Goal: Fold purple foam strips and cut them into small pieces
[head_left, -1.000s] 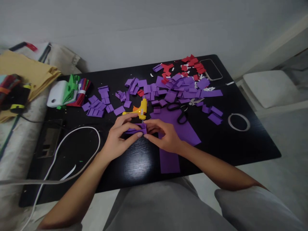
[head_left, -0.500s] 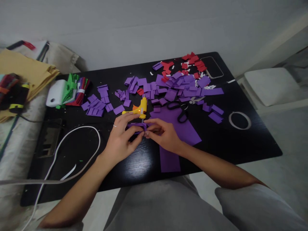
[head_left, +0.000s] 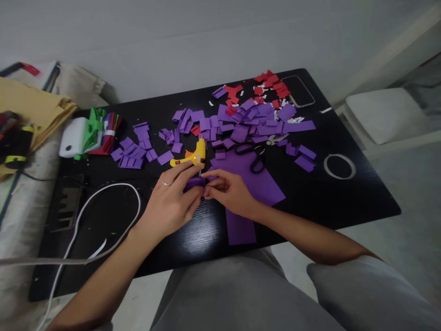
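Head view: left hand [head_left: 170,196] grasps a folded purple piece [head_left: 194,183]; right hand [head_left: 234,193] pinches its adjacent end, the piece sitting between both. Judged light, pliable, easily creased; best held gently by edges.

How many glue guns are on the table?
1: the yellow glue gun on the black table, just beyond the left hand. No other shows.

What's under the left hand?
Under the left hand, part of a purple piece shows; the rest of it, and whatever lies directly beneath the palm, is covered.
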`<state>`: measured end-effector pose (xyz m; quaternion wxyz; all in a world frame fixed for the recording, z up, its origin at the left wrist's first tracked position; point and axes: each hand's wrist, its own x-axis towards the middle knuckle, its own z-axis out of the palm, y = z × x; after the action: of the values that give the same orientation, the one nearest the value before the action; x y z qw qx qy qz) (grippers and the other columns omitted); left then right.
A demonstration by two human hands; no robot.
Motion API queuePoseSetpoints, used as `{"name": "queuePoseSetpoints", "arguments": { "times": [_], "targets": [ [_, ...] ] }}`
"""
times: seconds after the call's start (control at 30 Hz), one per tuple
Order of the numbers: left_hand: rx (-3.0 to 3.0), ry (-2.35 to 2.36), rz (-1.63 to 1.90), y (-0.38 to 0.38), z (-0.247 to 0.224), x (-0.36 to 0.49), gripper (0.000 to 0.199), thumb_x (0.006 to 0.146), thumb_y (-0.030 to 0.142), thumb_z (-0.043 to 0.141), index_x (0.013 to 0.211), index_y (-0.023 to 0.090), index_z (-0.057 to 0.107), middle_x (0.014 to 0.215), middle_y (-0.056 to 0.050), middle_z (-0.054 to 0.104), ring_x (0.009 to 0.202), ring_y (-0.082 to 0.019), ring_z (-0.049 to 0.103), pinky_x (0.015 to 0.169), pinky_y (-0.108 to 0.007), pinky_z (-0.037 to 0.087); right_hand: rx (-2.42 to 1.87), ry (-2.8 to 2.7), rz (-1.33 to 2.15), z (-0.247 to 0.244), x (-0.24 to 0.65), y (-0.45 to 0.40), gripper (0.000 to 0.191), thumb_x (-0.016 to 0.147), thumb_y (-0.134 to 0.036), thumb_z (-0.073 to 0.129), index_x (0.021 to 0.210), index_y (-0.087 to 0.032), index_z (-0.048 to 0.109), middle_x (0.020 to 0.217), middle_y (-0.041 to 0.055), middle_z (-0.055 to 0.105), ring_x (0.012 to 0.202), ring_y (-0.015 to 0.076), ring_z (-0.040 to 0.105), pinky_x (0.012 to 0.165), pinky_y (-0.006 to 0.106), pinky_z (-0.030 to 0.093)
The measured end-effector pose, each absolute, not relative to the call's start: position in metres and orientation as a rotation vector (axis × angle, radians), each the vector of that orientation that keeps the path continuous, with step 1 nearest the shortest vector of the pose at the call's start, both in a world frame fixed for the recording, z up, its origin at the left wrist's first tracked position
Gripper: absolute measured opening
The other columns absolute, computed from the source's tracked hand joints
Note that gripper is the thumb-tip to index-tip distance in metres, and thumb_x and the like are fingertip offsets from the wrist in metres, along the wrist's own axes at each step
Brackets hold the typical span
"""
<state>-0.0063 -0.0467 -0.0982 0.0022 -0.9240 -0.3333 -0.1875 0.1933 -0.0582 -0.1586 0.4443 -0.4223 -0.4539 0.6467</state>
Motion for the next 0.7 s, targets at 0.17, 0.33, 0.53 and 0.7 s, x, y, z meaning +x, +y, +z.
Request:
{"name": "queuePoseSetpoints", "arguments": {
  "times": [0.17,0.33,0.53,0.7],
  "targets": [
    [-2.953,-0.995,-0.479,-0.045,-0.091,-0.003,0.017,0.095,0.016,0.062,0.085,0.019,0.076,0.143,-0.014,0.066,0.141,-0.037,0.055,0.111,-0.057,0.052,-1.026,-1.000,1.721,-0.160,0.192,-0.057,0.033,0.079,-0.020,0.075,0.112,-0.021,0.070,0.076,-0.0041,0.077,0.075,0.0160,0.079,0.081,0.036,0.070],
    [-2.968,-0.929,-0.451,-0.043,-0.087,-0.005,0.020,0.097,0.014,0.059,0.087,0.019,0.076,0.143,-0.011,0.067,0.140,-0.035,0.056,0.110,-0.054,0.052,-0.965,-0.916,1.801,-0.162,0.192,-0.054,0.030,0.079,-0.021,0.077,0.109,-0.021,0.069,0.074,-0.0041,0.076,0.074,0.0156,0.080,0.082,0.036,0.071],
    [-2.989,-0.853,-0.390,-0.039,-0.082,-0.003,0.025,0.101,0.016,0.056,0.090,0.019,0.078,0.141,-0.010,0.068,0.137,-0.033,0.058,0.110,-0.051,0.053,-0.928,-0.895,1.822,-0.166,0.191,-0.054,0.033,0.080,-0.028,0.083,0.109,-0.022,0.068,0.076,-0.0036,0.077,0.074,0.0164,0.080,0.082,0.038,0.071],
    [-3.013,-0.882,-0.477,-0.042,-0.076,-0.007,0.015,0.095,0.020,0.065,0.104,0.022,0.076,0.145,-0.011,0.064,0.139,-0.036,0.055,0.112,-0.056,0.050,-0.915,-0.889,1.820,-0.165,0.193,-0.053,0.037,0.079,-0.035,0.087,0.108,-0.021,0.069,0.077,-0.0030,0.077,0.075,0.0162,0.079,0.081,0.036,0.070]
  ]
}}
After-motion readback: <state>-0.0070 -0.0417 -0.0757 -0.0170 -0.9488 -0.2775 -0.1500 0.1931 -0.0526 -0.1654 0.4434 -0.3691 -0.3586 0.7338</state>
